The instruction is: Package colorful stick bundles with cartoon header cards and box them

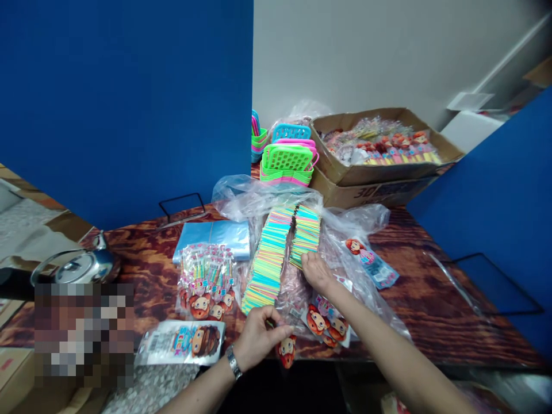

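Near the table's front edge, my left hand (262, 334) pinches a small packet with a red-haired cartoon character (287, 351) between thumb and fingers. My right hand (318, 271) is curled at the near end of the shorter row of thin coloured strips (307, 230); its fingertips are hidden, so what they grip cannot be made out. Left of that row lies a longer row of yellow, blue and pink strips (268, 259). Both rows rest on clear plastic wrap (345, 230). Several character-printed packets (321, 319) lie just below my right wrist.
Filled clear packets (207, 282) overlap blue plastic sleeves (215, 237) on the left. A silver printed pouch (181, 343) lies at the front edge, and a metal kettle (81, 265) stands far left. Coloured baskets (287, 158) and an open carton (379, 172) are behind. Blue panels (129, 115) flank the table.
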`<control>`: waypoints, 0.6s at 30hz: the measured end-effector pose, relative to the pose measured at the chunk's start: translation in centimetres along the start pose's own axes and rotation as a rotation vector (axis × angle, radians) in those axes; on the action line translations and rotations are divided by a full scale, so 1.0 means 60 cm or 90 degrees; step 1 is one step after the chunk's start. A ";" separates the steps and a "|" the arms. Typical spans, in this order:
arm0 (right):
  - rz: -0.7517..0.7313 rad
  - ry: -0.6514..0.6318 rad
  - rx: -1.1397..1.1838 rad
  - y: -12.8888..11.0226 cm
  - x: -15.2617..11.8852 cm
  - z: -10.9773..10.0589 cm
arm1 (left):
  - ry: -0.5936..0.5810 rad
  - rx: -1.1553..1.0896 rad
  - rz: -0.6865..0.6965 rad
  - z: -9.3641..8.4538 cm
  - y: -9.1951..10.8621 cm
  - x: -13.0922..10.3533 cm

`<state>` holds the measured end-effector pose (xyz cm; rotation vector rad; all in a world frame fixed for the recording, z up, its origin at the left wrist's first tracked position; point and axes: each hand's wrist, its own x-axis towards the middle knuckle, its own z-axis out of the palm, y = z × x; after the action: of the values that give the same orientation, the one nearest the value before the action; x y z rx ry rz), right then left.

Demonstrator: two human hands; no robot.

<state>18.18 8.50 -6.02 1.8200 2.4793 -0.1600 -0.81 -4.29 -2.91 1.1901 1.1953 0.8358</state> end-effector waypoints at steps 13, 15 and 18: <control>-0.022 0.009 0.528 -0.015 -0.064 -0.042 | 0.023 -0.028 0.013 -0.013 0.009 0.007; -0.025 0.011 0.666 -0.025 -0.080 -0.048 | 0.025 -0.020 0.017 -0.014 0.008 0.008; -0.024 0.007 0.837 -0.035 -0.094 -0.061 | 0.033 -0.014 0.028 -0.016 0.006 0.008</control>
<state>17.94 2.97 -1.67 1.9284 2.5146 -2.1648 -1.57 -3.52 -2.65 1.1867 1.2031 0.9149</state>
